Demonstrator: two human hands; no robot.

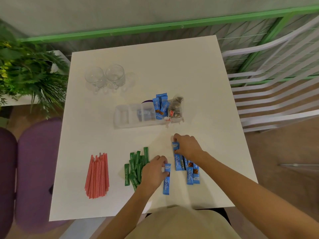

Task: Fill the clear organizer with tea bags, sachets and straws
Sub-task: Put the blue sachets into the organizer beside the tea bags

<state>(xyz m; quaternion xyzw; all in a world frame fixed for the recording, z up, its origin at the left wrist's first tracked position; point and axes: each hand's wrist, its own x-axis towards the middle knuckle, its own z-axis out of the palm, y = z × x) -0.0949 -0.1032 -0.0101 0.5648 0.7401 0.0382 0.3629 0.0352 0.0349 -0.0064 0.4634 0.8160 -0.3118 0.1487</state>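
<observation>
The clear organizer (124, 120) lies mid-table; its right end holds tea bags (176, 107), and the compartment beside them holds several upright blue sachets (161, 106). My left hand (153, 171) pinches the top of one blue sachet (167, 182) lying near the front edge. My right hand (187, 146) grips another blue sachet (176, 147) at the top of a loose pile of blue sachets (191, 173). Green sachets (136, 168) are heaped left of my left hand. A fan of red straws (97, 175) lies further left.
Two empty glass cups (105, 77) stand at the back left of the white table (198, 75). A plant sits off the left edge, purple seats below it, and a white chair stands at the right.
</observation>
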